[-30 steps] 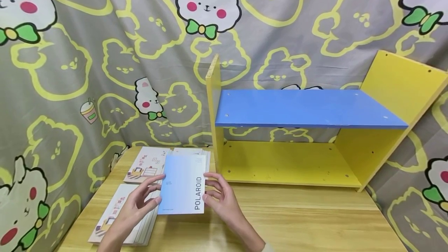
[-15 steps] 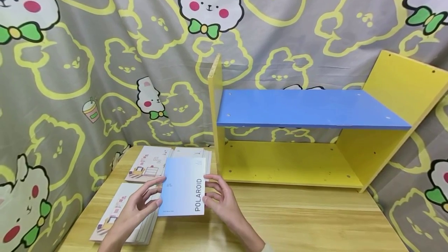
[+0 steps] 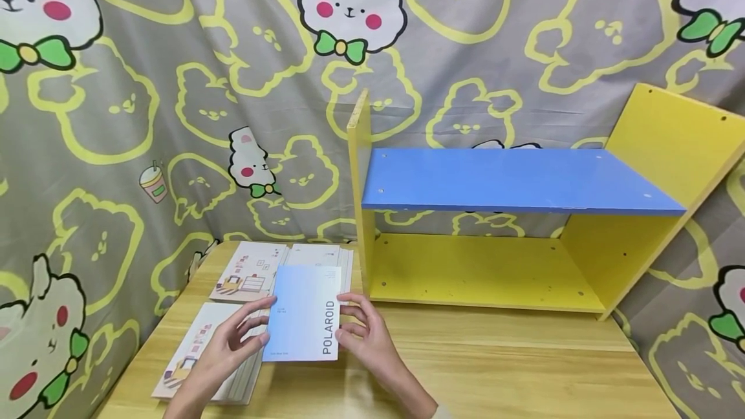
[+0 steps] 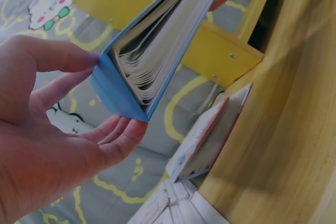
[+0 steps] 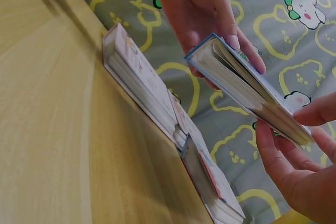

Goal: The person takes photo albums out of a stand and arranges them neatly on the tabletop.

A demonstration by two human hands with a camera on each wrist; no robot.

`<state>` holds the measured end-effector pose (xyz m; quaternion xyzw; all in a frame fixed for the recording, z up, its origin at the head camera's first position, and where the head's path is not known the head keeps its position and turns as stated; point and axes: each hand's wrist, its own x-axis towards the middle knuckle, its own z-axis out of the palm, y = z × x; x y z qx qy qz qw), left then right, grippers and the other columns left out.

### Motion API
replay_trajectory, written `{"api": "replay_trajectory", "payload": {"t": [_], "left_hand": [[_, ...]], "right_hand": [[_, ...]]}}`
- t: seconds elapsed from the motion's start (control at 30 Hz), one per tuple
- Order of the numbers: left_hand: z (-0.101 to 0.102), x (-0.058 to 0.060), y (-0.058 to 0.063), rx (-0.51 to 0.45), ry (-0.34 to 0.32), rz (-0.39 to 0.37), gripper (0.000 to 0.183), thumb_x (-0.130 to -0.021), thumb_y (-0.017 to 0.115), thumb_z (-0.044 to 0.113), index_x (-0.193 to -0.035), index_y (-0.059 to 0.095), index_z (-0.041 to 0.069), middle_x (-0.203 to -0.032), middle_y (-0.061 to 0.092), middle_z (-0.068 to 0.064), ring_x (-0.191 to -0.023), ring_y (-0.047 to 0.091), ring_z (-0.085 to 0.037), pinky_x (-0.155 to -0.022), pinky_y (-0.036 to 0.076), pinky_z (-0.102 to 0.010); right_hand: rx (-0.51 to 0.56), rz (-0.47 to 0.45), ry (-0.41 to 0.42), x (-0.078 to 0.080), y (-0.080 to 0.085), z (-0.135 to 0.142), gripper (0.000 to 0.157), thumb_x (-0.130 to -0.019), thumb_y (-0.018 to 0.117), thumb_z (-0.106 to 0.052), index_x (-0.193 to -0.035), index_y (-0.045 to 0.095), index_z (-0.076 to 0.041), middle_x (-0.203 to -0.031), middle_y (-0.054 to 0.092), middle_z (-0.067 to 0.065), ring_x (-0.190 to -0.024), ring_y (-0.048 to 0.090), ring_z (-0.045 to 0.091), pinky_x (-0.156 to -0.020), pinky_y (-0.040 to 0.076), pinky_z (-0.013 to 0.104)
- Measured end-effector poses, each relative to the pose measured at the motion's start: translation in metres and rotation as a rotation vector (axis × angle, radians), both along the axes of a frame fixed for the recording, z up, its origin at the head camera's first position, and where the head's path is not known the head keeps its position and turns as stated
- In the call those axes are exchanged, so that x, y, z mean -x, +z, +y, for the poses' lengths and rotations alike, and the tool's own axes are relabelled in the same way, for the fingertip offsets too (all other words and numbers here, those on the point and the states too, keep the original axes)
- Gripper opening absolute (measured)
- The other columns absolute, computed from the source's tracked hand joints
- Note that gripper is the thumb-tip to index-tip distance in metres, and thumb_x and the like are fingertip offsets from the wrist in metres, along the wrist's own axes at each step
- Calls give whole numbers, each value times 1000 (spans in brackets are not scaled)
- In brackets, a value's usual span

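A photo album (image 3: 302, 315) with a pale blue-to-white cover and the word POLAROID is held over the table, in front of the stacked books. My left hand (image 3: 227, 344) pinches its blue spine between thumb and fingers. The opposite edge is pinched by my right hand (image 3: 369, 338). In the left wrist view the album (image 4: 157, 51) shows thick, slightly fanned pages between its covers. From the right wrist view, the page edges of the album (image 5: 252, 90) face the camera, and the right fingers (image 5: 278, 158) support it from below.
White illustrated books lie in a front stack (image 3: 192, 341) and a back stack (image 3: 250, 270) on the left of the wooden table (image 3: 495, 367), with more white books (image 3: 317, 254) beside the back one. A yellow shelf unit with a blue board (image 3: 512, 180) stands right, before a patterned curtain (image 3: 163, 96).
The album and both hands have come down and nearer by a small amount. The head view has shifted slightly, and the grip on both edges looks the same.
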<state>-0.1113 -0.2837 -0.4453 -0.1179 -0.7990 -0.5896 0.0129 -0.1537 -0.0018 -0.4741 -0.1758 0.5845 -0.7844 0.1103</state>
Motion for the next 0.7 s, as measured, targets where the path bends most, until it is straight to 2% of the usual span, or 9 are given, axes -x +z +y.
{"api": "replay_trajectory", "payload": {"t": [0.47, 0.7], "left_hand": [[-2, -2, -8, 15, 33, -24, 51, -103, 62, 9, -152, 47, 9, -154, 48, -3, -122, 58, -13, -95, 54, -27], [-2, -1, -12, 32, 40, -16, 50, -102, 64, 9, -150, 49, 9, -155, 45, -16, -122, 59, -14, -96, 53, -25]], "right_hand": [[-15, -17, 6, -1, -5, -4, 59, -86, 65, 10, -140, 54, -9, -128, 61, 20, -94, 69, 27, -75, 63, 39], [-23, -52, 6, -3, -5, -6, 58, -87, 65, 8, -140, 54, -10, -127, 62, 19, -93, 69, 27, -76, 63, 41]]}}
